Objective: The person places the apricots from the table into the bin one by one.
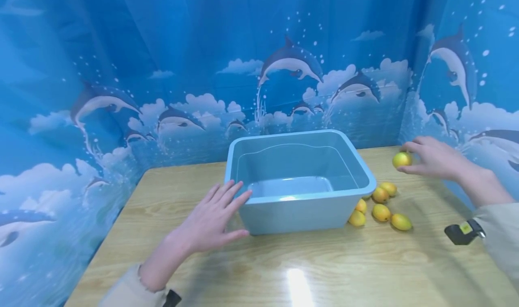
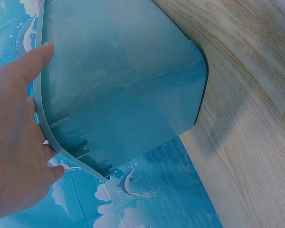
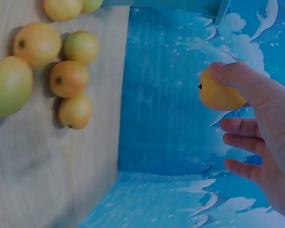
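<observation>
A yellow mango (image 1: 402, 160) is pinched between the thumb and fingers of my right hand (image 1: 438, 160), held up off the table at the right; the right wrist view shows this mango (image 3: 221, 92) with its dark stem end facing away from the palm. My left hand (image 1: 212, 219) lies at the front left corner of a light blue plastic bin (image 1: 292, 214), its fingers stretched out over the rim. In the left wrist view the thumb (image 2: 35, 61) is on the bin's outer side. The part of the bin's inside that shows holds nothing.
Several yellow-orange mangoes (image 1: 381, 212) lie on the wooden table (image 1: 344, 262) against and beside the bin's right side, some partly hidden by it. A blue dolphin-print curtain (image 1: 202, 73) hangs behind the table and along its sides.
</observation>
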Motion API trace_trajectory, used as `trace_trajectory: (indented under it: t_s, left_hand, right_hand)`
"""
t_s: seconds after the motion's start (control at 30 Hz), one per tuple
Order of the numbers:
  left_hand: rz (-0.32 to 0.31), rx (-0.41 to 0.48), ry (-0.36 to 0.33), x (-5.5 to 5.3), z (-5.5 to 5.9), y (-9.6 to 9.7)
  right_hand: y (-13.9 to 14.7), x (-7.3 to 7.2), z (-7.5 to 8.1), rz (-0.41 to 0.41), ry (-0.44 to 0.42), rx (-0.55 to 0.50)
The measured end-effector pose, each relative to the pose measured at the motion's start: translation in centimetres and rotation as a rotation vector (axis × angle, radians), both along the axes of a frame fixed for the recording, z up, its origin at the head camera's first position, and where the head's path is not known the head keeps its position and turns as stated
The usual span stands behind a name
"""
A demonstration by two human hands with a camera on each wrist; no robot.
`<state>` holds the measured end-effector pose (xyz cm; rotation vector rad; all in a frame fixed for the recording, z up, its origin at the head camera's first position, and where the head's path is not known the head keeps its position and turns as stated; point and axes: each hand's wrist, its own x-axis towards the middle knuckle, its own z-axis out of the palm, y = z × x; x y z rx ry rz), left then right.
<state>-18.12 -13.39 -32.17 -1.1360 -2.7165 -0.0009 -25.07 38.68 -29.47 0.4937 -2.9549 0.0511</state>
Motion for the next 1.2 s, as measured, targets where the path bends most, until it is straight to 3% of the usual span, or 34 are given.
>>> trace_trajectory:
  t_s: [0.5, 0.9, 1.2]
  left_hand:
    - [0.007, -0.005, 0.004, -0.2, 0.1, 0.0]
    - [0.01, -0.009, -0.006, -0.2, 0.1, -0.1]
    - [0.01, -0.011, 0.0, -0.2, -0.2, -0.1]
  right_hand:
    - [-3.7, -1.3, 3.5, 0.058, 0.061, 0.005]
    - [-6.3, -3.4, 6.9, 0.063, 0.036, 0.026]
    - [-8.1, -4.5, 8.3, 0.077, -0.004, 0.019]
